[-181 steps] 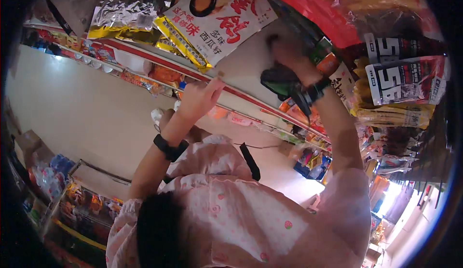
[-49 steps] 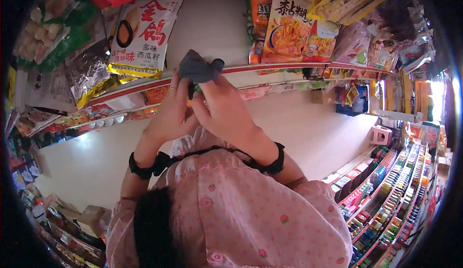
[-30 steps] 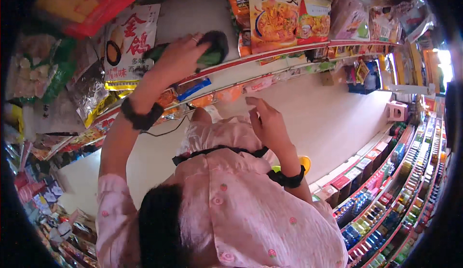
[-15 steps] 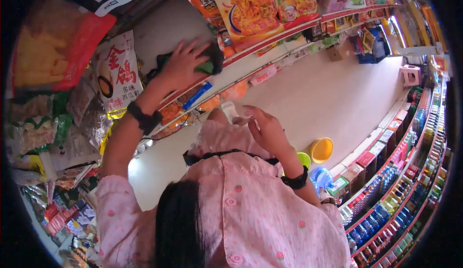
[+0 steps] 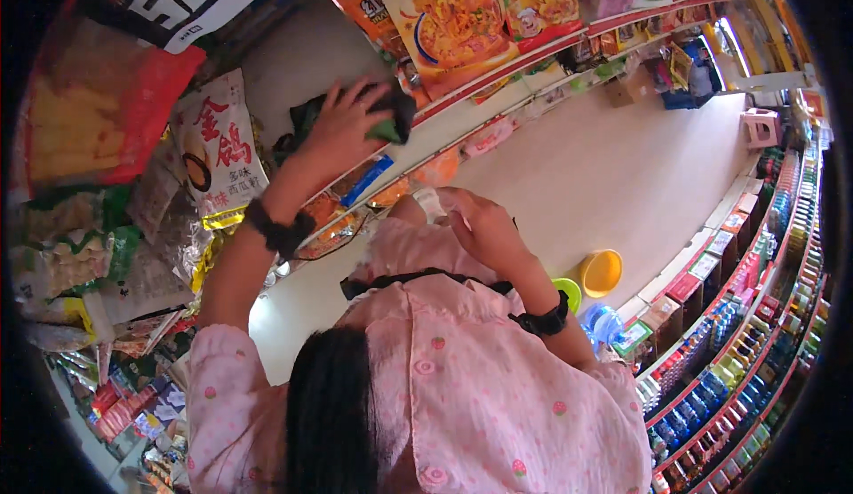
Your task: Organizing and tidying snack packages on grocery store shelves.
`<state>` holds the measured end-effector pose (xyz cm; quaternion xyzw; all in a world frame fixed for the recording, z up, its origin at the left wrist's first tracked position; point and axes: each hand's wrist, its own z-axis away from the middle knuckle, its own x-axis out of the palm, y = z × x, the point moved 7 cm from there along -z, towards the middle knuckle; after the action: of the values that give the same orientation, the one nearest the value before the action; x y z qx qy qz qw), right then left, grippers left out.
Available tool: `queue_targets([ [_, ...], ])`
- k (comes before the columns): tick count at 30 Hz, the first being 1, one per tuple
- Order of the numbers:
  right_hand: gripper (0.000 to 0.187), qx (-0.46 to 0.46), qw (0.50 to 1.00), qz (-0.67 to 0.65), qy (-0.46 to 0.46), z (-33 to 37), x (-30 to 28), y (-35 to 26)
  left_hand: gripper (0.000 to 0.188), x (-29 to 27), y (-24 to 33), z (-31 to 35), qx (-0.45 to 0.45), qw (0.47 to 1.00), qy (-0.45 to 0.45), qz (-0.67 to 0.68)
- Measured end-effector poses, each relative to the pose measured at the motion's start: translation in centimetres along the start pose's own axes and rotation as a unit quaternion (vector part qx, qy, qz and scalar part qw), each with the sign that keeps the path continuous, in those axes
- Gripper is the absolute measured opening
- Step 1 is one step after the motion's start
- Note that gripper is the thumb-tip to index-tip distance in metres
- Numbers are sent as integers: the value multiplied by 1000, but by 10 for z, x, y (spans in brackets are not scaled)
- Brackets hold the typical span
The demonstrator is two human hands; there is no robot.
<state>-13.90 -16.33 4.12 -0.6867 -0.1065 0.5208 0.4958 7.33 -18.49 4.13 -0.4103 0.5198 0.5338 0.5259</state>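
My left hand (image 5: 343,131) lies on a dark green and black cloth (image 5: 395,125) on the pale shelf board (image 5: 283,60). Its fingers are stretched out and spread over the cloth, which shows on both sides of the palm. In front of my waist hangs my right hand (image 5: 487,232), its fingers curled inward. Whether anything is inside them is hidden; a white shape just beyond the fingertips cannot be told apart clearly. Beside my left forearm stands a white snack bag (image 5: 216,143) with a yellow lower edge.
Orange food packets (image 5: 449,23) stand along the shelf's red front edge. Large clear-and-red bags (image 5: 84,107) crowd the left. On the floor are a yellow bucket (image 5: 601,273) and a pink stool (image 5: 761,127). Shelves of bottles (image 5: 711,378) curve along the right.
My left hand still rests on the cloth, more of which now shows left of the fingers. My right hand's fingers have curled further in. The view has shifted slightly.
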Motion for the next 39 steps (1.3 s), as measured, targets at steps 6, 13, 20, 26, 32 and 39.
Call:
queue_targets([
  [6,31,-3,999,-27,30,2,-6,1,38,-2,-13,4,-14,999,32,15],
  [13,29,-7,1000,-15,18,2,2,17,43,-5,-2,34,-33,998,-24,40],
  [20,24,-49,999,-11,-7,-7,7,5,42,-1,-9,30,-86,996,18,20],
  [26,27,-39,999,-1,-2,-4,3,10,37,-8,-22,28,-74,994,-6,-75],
  [32,27,-21,999,-2,-45,-5,11,16,40,3,-23,33,-105,991,-1,-87],
  [39,30,-42,999,-4,-8,-9,10,18,24,-9,-38,9,-90,981,56,-163],
])
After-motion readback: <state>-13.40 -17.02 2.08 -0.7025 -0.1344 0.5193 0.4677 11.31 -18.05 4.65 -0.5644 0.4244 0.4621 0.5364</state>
